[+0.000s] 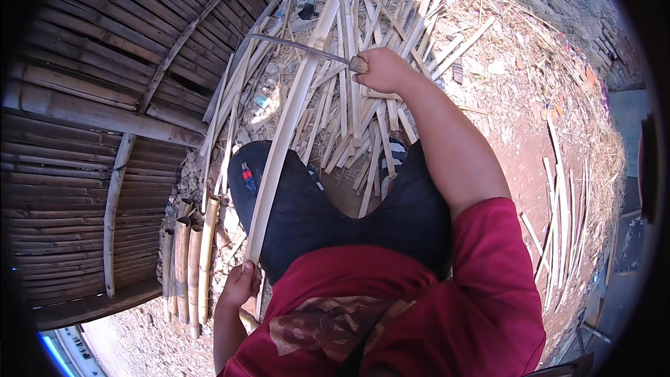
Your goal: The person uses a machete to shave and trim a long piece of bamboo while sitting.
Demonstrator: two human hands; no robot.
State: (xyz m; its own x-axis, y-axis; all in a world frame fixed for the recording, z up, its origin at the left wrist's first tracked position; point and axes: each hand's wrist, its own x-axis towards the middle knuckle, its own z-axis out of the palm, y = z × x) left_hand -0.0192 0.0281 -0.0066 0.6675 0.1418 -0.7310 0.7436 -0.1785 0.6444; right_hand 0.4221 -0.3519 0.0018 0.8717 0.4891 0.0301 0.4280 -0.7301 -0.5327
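My left hand (pixel 239 285) grips the near end of a long pale bamboo slat (pixel 286 126) that runs up and away over my left knee. My right hand (pixel 384 70) is stretched forward and closed on the wooden handle of a long curved blade (pixel 300 47). The blade reaches left across the far part of the slat. Under both lies a heap of split bamboo strips (pixel 356 119) on the ground in front of my knees. I sit in dark trousers and a red shirt.
A bamboo-slat wall or platform (pixel 84 132) fills the left side. Short bamboo tube sections (pixel 187 265) stand by my left hip. More strips (pixel 565 216) lie on the red dirt at the right, with straw and litter at the top.
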